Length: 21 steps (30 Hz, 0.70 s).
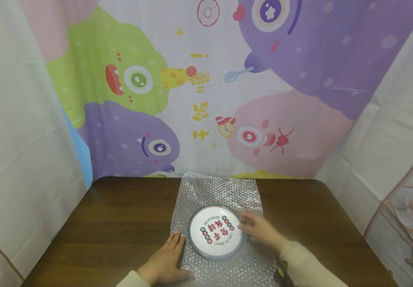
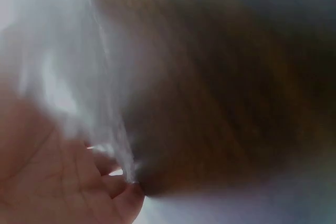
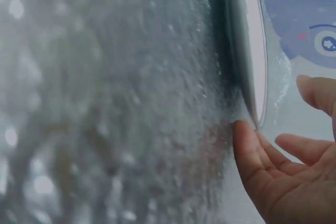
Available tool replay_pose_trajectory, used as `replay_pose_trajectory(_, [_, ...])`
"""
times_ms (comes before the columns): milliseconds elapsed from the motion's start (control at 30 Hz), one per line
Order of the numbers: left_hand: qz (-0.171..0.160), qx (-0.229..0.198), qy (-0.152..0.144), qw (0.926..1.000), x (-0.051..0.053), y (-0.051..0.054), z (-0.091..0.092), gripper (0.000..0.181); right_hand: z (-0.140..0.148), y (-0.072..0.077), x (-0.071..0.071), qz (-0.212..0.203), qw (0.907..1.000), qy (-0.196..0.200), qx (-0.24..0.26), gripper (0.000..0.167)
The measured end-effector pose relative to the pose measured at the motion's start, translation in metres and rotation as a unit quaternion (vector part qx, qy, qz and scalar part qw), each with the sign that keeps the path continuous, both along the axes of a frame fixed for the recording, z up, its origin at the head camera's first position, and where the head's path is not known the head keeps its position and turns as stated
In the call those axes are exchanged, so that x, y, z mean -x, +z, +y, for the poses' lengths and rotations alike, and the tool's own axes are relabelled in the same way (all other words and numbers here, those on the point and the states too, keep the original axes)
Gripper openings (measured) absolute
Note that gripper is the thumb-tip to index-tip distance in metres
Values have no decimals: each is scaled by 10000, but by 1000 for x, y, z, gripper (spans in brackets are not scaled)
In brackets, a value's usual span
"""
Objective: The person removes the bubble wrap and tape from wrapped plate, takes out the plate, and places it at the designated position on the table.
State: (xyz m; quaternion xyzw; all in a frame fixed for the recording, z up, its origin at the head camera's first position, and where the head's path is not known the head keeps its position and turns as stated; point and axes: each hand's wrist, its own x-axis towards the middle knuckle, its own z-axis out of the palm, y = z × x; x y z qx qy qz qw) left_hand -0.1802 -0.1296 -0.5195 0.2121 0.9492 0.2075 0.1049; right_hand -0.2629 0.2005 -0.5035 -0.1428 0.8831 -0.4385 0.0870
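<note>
A round white plate [image 1: 215, 232] with red lettering and a coloured rim lies face up on a sheet of bubble wrap [image 1: 220, 191]. My left hand [image 1: 166, 259] rests along the wrap's left edge, fingers extended, thumb out over the sheet. The left wrist view shows the palm [image 2: 47, 177] with the wrap's edge against its fingertips. At the plate's right side is my right hand [image 1: 261, 229], fingertips by the rim. In the right wrist view, the plate [image 3: 251, 40] appears edge-on, with the fingers [image 3: 247, 153] loosely bent beside it and the thumb apart.
The wrap runs over a dark brown wooden table [image 1: 127, 215] to its back edge. A cartoon-printed curtain [image 1: 199, 159] hangs behind, with pale cloth [image 1: 23, 139] at the sides. A small dark object [image 1: 281, 271] is partly visible by the right sleeve.
</note>
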Motion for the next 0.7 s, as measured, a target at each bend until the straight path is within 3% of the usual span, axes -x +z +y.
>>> replay_pose_trajectory(333, [-38,-289,78,9995,-2,1,0,111,-5,-17,-2,-732,9969,-199,206,62])
replay_pose_trajectory(700, [-65,-264,88,9996,-2,2,0,111,-11,-23,-2,-801,9948,-470,429,59])
